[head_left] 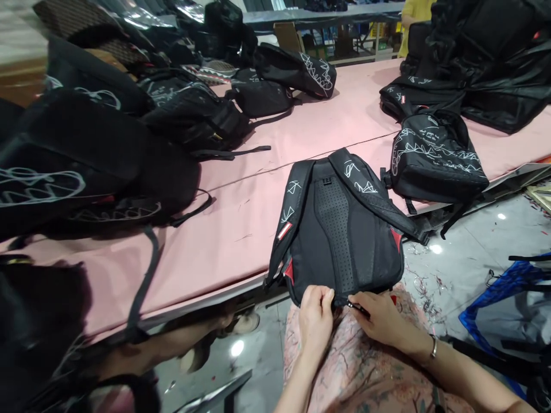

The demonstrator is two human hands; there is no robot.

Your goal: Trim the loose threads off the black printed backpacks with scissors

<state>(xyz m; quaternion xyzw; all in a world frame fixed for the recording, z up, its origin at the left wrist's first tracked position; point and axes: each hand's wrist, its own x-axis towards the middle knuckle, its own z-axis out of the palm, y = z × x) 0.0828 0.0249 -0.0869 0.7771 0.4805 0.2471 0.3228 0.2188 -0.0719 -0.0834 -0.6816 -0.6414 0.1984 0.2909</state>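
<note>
A black backpack (344, 229) with white line drawings lies back-panel up, half on the pink table's edge (224, 241) and half over my lap. My left hand (315, 321) pinches the bag's bottom seam, fingers closed on the fabric. My right hand (379, 318) sits just right of it at the same seam, closed on a small dark tool (358, 308) that looks like thread snips, its tip against the bag's lower edge. A bracelet circles my right wrist.
Several more black backpacks are piled on the table at left (86, 160), at the back (297, 71) and at right (434, 155). A person in yellow (415, 17) stands far back. A blue bin (503, 310) stands on the floor at right.
</note>
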